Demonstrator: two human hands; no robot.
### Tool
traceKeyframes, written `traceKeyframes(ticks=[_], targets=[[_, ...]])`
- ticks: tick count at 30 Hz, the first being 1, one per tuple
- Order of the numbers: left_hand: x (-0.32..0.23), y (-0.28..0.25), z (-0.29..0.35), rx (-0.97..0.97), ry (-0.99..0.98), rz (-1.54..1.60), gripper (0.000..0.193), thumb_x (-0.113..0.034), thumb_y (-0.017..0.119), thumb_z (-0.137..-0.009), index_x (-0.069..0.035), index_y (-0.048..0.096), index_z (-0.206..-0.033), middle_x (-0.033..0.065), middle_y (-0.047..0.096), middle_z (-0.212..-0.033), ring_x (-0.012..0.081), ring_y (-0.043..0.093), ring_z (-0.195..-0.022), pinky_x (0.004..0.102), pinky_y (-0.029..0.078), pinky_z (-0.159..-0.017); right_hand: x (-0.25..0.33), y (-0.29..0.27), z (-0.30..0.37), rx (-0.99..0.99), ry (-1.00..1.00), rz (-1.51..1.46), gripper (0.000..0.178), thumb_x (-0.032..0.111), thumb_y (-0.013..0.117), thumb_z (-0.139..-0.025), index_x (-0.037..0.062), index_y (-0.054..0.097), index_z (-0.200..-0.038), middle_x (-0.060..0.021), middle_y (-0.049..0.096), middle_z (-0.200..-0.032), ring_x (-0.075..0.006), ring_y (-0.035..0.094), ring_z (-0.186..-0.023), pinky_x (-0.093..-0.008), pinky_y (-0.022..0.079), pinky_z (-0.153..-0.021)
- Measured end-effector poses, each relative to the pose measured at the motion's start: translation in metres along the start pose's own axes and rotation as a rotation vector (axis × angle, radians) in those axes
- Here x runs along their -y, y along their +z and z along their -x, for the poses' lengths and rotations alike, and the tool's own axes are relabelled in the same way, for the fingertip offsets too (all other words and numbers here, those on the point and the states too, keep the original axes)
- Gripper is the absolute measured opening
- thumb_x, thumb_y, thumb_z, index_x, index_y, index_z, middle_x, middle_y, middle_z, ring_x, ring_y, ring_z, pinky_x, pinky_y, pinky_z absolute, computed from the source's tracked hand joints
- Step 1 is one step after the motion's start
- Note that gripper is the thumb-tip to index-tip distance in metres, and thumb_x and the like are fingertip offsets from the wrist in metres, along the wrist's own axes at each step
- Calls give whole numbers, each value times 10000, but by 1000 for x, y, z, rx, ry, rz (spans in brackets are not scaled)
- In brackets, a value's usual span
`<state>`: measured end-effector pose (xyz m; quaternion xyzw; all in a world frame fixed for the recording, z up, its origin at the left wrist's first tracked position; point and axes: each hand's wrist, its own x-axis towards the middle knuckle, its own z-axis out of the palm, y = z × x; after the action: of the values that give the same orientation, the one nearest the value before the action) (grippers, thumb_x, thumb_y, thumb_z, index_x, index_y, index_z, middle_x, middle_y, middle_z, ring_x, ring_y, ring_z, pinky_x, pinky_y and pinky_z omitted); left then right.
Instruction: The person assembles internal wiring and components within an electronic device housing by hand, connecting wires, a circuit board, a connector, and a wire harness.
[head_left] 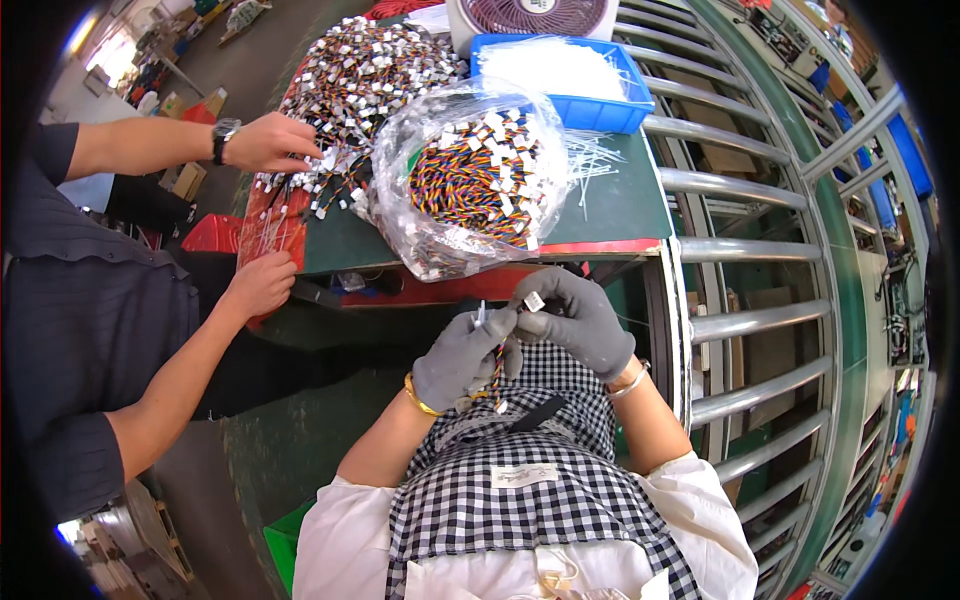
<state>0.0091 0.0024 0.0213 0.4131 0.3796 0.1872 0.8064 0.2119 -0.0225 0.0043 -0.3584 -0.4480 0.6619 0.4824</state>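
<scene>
Both my hands wear grey gloves and meet just in front of the table's near edge. My left hand (455, 362) is closed on a short multicoloured wire harness (499, 365), which hangs down from the fingers to a white connector (501, 407). A thin whitish piece, too small to name, sticks up by the left fingertips. My right hand (572, 318) pinches the upper end of the harness, where another white connector (533, 301) shows. Beyond my hands, a clear plastic bag (395, 215) full of coiled harnesses rests on the table.
A loose heap of wire harnesses (365, 70) covers the table's far left. Behind the bag stand a blue bin (600, 113) of white cable ties and a fan (535, 15); loose ties (592, 160) lie alongside. A metal roller conveyor (750, 250) runs on the right. At left, a co-worker's hands (270, 145) reach the heap.
</scene>
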Motion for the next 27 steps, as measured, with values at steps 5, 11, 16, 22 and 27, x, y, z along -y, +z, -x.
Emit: traceKeyframes(ticks=[5, 11, 16, 22, 27], targets=[[7, -9, -7, 26, 34, -18, 366, -414, 528, -983, -61, 618, -1017, 39, 596, -659, 25, 349, -400, 185, 262, -367, 2, 2, 1, -87, -94, 344, 282, 145, 751, -868, 9, 634, -1085, -29, 642, -1011, -107, 605, -934, -257, 509, -820], [7, -9, -5, -13, 121, -10, 268, -218, 595, -946, 0, 630, -1098, 77, 675, -849, 48, 495, -504, 197, 413, -470, 11, -7, 1, -286, -123, 133, 198, 69, 713, -884, 12, 619, -1048, -26, 645, -985, -85, 600, -886, -249, 497, -811], [23, -22, -10, 44, 260, -215, 245, -78, 593, -923, 68, 647, -1112, 96, 691, -1018, 142, 632, -986, 319, 488, -928, 14, -8, -3, -195, -110, 158, 182, 58, 712, -881, 7, 606, -1019, -27, 645, -946, -99, 619, -860, -259, 515, -782], [16, -22, -20, 41, 313, -223, 247, -138, 575, -978, 43, 649, -1129, 60, 684, -886, 106, 632, -824, 262, 507, -762, 2, 3, -7, -120, -34, 124, 289, 117, 723, -882, -11, 597, -1109, -80, 645, -1013, -155, 653, -885, -305, 532, -811], [17, -17, -22, -78, 319, -116, 232, -90, 544, -977, 51, 626, -1142, 43, 648, -809, 109, 610, -746, 259, 501, -708, 14, 7, -6, -295, -265, 753, 424, 336, 776, -800, 90, 662, -1126, -103, 648, -1152, -282, 591, -1094, -398, 472, -934]])
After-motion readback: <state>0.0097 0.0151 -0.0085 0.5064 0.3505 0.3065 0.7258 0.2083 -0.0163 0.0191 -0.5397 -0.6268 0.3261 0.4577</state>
